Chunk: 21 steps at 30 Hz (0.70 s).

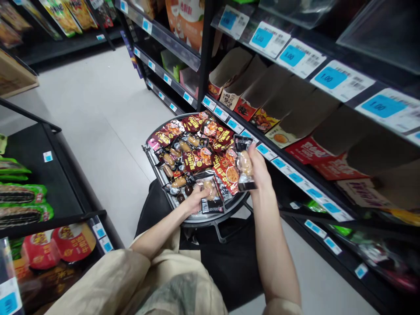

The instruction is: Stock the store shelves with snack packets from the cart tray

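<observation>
A round dark basket (pixel 200 224) piled with snack packets rests at my lap. In my right hand (pixel 260 168) is a clear and black vacuum-packed snack (pixel 244 164), raised over the basket's right side. My left hand (pixel 197 197) grips a similar vacuum-packed snack (pixel 210 192) at the front of the pile. Dark red packets (pixel 197 159) and a brighter red packet (pixel 226 170) lie in the middle and back. Small packs of brown sausages (pixel 179 181) fill the left side. What the snack in each pack is, I cannot make out exactly.
Along the right runs a shelf with open cardboard display boxes (pixel 262 120) and price tags (pixel 297 57). A low black shelf (pixel 42 175) with green bagged corn (pixel 22 194) and red tubs (pixel 59 245) stands at the left. Pale floor (pixel 95 100) stretches between them.
</observation>
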Each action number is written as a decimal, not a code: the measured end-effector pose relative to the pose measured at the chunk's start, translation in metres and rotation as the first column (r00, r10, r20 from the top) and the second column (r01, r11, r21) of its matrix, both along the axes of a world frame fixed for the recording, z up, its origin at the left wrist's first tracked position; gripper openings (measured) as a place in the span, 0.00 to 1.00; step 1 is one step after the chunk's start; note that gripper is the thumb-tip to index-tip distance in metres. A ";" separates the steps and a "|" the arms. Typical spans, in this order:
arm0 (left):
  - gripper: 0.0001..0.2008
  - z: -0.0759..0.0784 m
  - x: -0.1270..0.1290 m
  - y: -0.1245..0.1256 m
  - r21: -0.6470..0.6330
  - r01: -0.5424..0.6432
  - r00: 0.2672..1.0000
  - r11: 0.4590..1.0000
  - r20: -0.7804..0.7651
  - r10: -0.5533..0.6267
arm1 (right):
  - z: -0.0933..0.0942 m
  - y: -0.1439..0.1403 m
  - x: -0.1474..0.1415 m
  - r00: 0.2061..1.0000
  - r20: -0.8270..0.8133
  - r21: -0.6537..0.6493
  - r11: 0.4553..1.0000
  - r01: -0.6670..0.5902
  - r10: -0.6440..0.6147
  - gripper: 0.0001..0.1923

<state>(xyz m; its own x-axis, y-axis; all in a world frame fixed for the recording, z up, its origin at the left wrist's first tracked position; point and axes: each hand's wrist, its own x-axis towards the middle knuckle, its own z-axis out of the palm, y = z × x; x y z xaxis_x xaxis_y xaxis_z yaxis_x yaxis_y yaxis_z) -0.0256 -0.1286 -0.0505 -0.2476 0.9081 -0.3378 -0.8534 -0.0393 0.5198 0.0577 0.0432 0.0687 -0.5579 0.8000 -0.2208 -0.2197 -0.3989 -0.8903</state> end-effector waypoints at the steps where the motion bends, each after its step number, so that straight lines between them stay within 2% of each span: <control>1: 0.30 0.000 -0.001 -0.001 0.003 0.006 1.000 1.000 0.025 -0.006 | 0.001 -0.002 -0.001 1.000 0.009 0.025 1.000 -0.002 0.002 0.24; 4: 0.26 0.000 -0.002 -0.007 0.031 0.041 0.994 0.999 0.098 -0.044 | 0.004 -0.013 -0.006 0.995 0.074 0.138 0.987 -0.083 0.073 0.21; 6: 0.22 -0.002 -0.003 -0.011 0.052 0.004 0.992 0.999 0.127 -0.010 | 0.001 -0.018 -0.010 0.983 0.155 0.235 0.962 -0.138 0.103 0.23; 9: 0.20 -0.009 -0.007 -0.013 0.115 -0.060 0.991 0.992 0.130 0.045 | -0.005 -0.016 -0.016 0.960 0.280 0.426 0.900 -0.093 -0.033 0.21; 11: 0.19 -0.010 -0.011 -0.010 0.176 -0.053 0.991 0.983 0.128 0.031 | -0.008 -0.011 -0.016 0.929 0.363 0.512 0.849 -0.131 -0.076 0.17; 14: 0.19 -0.006 -0.014 -0.006 0.276 0.019 0.990 0.961 0.126 -0.055 | -0.008 -0.012 -0.012 0.870 0.493 0.527 0.795 -0.300 0.001 0.14; 16: 0.20 -0.001 -0.015 -0.006 0.311 0.092 0.984 0.946 0.119 -0.134 | -0.008 -0.017 -0.010 0.833 0.550 0.547 0.730 -0.409 0.055 0.13; 19: 0.21 0.008 -0.019 -0.005 0.251 0.209 0.970 0.945 0.070 -0.233 | -0.010 -0.024 -0.011 0.803 0.586 0.590 0.624 -0.513 0.106 0.13; 21: 0.20 0.016 -0.024 -0.005 0.158 0.274 0.962 0.949 -0.028 -0.273 | -0.010 -0.024 -0.012 0.795 0.598 0.600 0.601 -0.528 0.100 0.17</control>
